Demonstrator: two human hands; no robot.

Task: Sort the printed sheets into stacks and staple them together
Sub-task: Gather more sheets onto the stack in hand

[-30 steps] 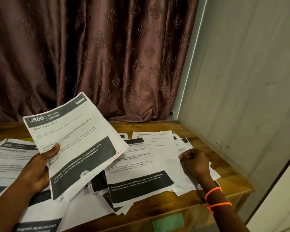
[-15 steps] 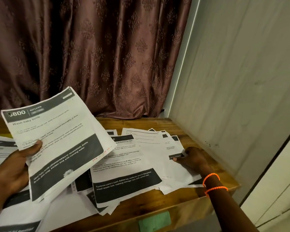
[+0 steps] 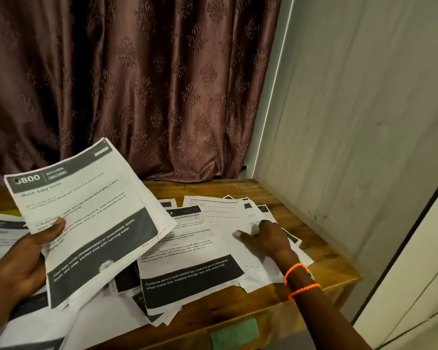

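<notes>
Spanning the view's back, one brown patterned curtain (image 3: 142, 84) hung behind one wooden table (image 3: 283, 296). Loose printed sheets (image 3: 187, 256), too overlapped to count, covered its top. One held bundle of sheets (image 3: 86, 218) was raised above them, gripped by the left hand (image 3: 23, 261), thumb on top. The right hand (image 3: 266, 238) pressed flat on the rightmost sheets. Two orange bracelets (image 3: 299, 279) circled that wrist.

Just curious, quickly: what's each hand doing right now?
Left hand: holding a stack of sheets.
Right hand: open, holding nothing, resting on loose sheets on the table.
</notes>
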